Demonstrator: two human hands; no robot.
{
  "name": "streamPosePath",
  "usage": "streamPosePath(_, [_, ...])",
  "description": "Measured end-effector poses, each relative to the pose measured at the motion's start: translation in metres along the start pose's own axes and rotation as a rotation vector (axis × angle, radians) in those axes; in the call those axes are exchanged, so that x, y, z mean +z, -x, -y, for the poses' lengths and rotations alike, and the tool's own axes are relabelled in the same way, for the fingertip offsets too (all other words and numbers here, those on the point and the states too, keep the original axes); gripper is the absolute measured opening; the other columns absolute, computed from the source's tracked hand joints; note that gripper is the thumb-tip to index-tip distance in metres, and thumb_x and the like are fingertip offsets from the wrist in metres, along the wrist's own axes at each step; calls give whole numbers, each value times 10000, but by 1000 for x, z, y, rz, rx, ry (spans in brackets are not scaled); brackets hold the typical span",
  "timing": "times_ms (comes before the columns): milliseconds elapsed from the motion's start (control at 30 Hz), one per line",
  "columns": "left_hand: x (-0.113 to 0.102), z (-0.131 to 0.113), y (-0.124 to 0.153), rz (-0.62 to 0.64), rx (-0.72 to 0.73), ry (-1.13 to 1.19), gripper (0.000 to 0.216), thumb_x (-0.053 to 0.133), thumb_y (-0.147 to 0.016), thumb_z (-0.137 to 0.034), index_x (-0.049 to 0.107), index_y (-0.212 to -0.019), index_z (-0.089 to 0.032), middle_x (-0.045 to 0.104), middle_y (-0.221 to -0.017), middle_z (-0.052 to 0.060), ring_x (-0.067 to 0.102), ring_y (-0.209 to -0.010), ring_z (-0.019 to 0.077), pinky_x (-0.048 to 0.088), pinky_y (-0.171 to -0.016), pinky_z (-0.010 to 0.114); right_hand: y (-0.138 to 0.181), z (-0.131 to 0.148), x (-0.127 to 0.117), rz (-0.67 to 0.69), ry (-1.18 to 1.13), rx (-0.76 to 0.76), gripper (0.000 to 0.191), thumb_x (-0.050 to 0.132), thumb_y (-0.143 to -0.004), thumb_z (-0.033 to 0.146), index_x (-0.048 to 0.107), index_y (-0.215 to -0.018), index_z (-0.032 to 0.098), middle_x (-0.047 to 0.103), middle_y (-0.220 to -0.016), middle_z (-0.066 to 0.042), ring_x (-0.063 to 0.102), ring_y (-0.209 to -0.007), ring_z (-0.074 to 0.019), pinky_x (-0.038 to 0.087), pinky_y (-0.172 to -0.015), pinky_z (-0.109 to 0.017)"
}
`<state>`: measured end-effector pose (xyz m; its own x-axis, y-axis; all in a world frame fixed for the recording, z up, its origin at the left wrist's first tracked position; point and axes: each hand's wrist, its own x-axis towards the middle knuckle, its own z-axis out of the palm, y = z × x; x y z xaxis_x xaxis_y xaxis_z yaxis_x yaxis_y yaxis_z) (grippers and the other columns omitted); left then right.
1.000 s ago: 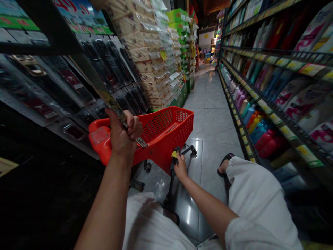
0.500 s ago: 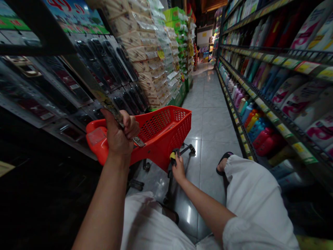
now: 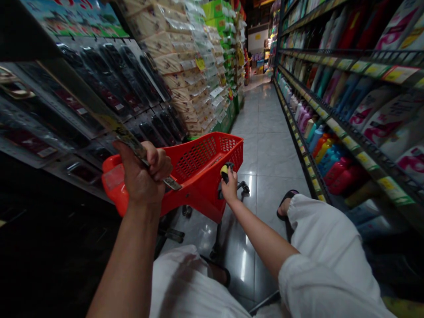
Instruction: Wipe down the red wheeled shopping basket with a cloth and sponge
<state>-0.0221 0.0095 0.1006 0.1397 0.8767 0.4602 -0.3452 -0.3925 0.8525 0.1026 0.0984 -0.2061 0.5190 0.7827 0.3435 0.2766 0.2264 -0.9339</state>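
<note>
The work is judged to be partway through, since both things are in hand and neither has been set down. A long flat strip (image 3: 105, 115) is gripped in the left hand (image 3: 142, 174), with the fingers curled over one edge and the thumb laid along the other side. The strip is held at a slant, its lower end seen past the fist, over the near edge of the red cart (image 3: 198, 193); whether the cart is touched by it cannot be told. Its upper end is lost against a dark frame (image 3: 24, 33), and whether the two are joined is not shown. A small yellow-and-black tool (image 3: 225, 169) is clasped in the right hand (image 3: 229, 187), in front of the cart's side and well apart from the strip; contact with the cart cannot be made out. The strip and the tool have thus been taken up, which may be counted as done. No work by the tool on the strip is seen at this moment, and the release of both is judged to be left. The cart is stood on the floor (image 3: 276, 154), between hanging packs (image 3: 114, 79) on one side and shelved bottles (image 3: 322, 150) on the other.
</note>
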Motion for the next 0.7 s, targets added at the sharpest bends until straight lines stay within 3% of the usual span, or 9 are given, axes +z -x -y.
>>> streamPosePath(100, [1, 1, -2, -32, -19, 7, 615, 407, -893, -668, 382, -499, -196, 192, -399, -62, 153, -317, 52, 65, -341, 241, 13, -9, -1, 16, 44, 57, 707, 459, -766, 109, 402, -1467, 184, 504, -1227, -122, 506, -1208, -221, 389, -1063, -366])
streamPosePath(200, [2, 2, -3, -70, -42, 37, 611, 398, -901, -659, 368, -499, -200, 200, -394, -58, 161, -311, 54, 63, -343, 251, 38, -15, -1, 78, 86, 222, 669, 442, -746, 88, 484, -1408, 177, 550, -1166, -126, 534, -1164, -256, 416, -1032, -399])
streamPosePath(267, [3, 1, -3, -77, -56, 63, 612, 403, -902, -655, 361, -495, -199, 205, -390, -57, 166, -307, 52, 64, -343, 251, 49, -10, -1, 135, 87, 252, 635, 450, -731, 83, 546, -1352, 170, 575, -1135, -128, 548, -1135, -275, 436, -1004, -406])
streamPosePath(433, [6, 0, -3, -92, -74, 76, 642, 397, -885, -679, 344, -474, -189, 197, -384, -60, 154, -304, 46, 57, -334, 236, 37, 14, -7, 166, -30, 10, 695, 510, -727, 92, 496, -1414, 200, 555, -1179, -104, 530, -1161, -238, 416, -1040, -353])
streamPosePath(533, [5, 1, -2, -89, -70, 90, 626, 393, -902, -656, 355, -486, -190, 209, -393, -59, 165, -310, 46, 71, -335, 231, 24, 10, -15, 188, -70, -106, 728, 527, -712, 77, 483, -1427, 204, 541, -1227, -102, 510, -1208, -232, 390, -1074, -359])
streamPosePath(600, [4, 2, -2, -92, -67, 116, 611, 404, -907, -641, 353, -495, -193, 216, -398, -58, 171, -312, 48, 76, -336, 232, 31, -5, -19, 209, -66, -97, 728, 523, -684, 48, 525, -1392, 217, 553, -1236, -97, 510, -1217, -236, 384, -1084, -377])
streamPosePath(700, [1, 4, -4, -95, -65, 141, 601, 417, -904, -637, 345, -500, -198, 219, -398, -57, 170, -310, 53, 67, -333, 238, 69, -31, -19, 244, -66, -6, 754, 492, -646, 12, 550, -1363, 237, 546, -1289, -88, 501, -1250, -237, 372, -1102, -394])
